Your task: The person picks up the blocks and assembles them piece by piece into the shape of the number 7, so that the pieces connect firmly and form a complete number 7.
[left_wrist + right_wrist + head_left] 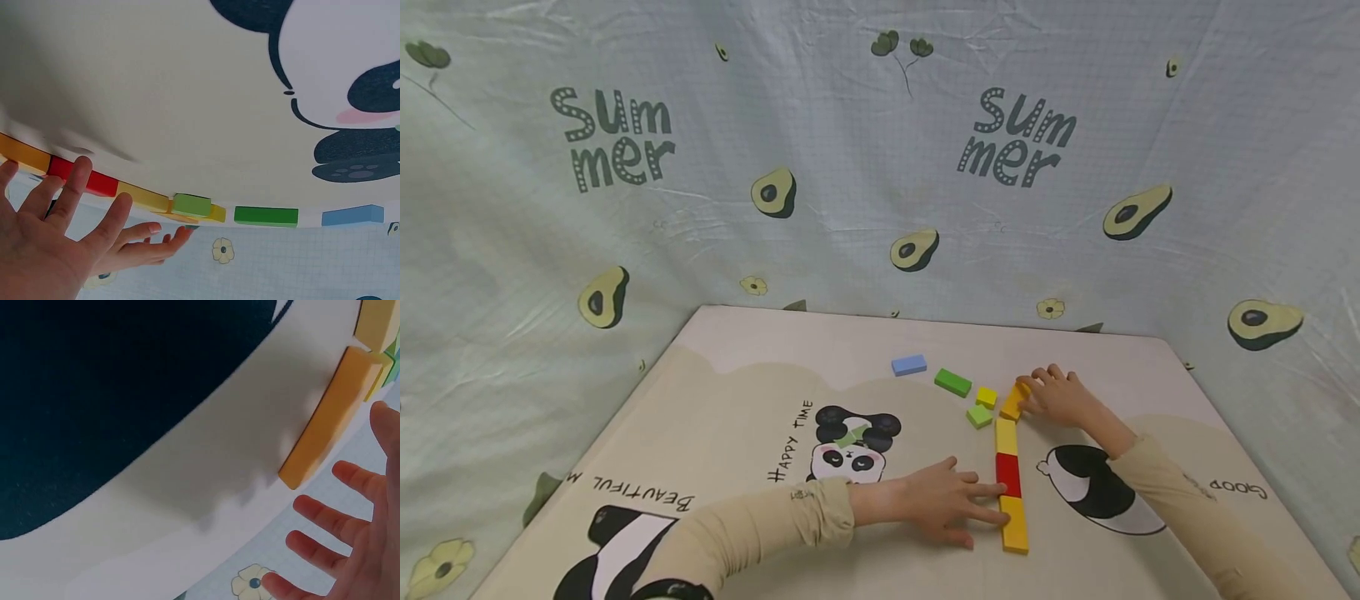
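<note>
A row of toy blocks runs away from me on the table: an orange block [1016,537] nearest, then a red block [1008,468], a pale yellow block [1006,436] and a slanted orange block [1012,403] at the far end. My left hand [938,504] reaches over the near part with spread fingers, fingertips at the red and nearest orange blocks; whether they press is unclear. Beside the slanted block is my right hand [1062,398], its fingers loosely bent. In the right wrist view that hand's fingers [325,515] are spread around the orange block [331,419], not gripping it.
Left of the row's far end lie a small yellow block [987,397], a light green block [979,417], a green block [952,382] and a blue block [909,365]. The panda-printed table [715,400] meets a hanging avocado-patterned cloth [835,225] at the back.
</note>
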`<state>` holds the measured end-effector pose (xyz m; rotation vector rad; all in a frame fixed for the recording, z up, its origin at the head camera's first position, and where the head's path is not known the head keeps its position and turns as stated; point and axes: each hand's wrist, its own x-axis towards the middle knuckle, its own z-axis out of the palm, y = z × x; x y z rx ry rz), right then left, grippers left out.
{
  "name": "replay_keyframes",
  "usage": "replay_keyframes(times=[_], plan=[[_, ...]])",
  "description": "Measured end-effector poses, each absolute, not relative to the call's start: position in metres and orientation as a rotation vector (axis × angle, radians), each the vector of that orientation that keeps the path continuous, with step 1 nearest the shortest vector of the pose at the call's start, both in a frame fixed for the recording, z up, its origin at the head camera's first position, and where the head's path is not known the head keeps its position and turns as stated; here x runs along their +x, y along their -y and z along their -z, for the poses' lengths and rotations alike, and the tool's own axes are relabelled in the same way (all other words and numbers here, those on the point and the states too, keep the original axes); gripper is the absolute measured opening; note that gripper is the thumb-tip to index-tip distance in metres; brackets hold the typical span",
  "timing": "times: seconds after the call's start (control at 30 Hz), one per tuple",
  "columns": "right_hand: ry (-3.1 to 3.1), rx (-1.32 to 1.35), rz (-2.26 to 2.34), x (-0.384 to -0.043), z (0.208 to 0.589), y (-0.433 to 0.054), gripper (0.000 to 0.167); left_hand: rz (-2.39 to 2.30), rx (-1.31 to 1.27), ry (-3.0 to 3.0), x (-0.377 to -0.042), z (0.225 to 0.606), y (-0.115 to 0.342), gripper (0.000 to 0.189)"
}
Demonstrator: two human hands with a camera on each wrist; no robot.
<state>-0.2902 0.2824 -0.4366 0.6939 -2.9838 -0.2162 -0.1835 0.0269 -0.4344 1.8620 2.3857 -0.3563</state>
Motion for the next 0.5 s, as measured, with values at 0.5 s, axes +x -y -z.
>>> replay_keyframes(times=[0.5], plan=[[3.02, 0.663, 0.168, -0.2866, 0.4398, -0.2793, 0.053, 0.355, 1.87, -2.389, -0.1836, 0.4343, -0.0269, 0.057]])
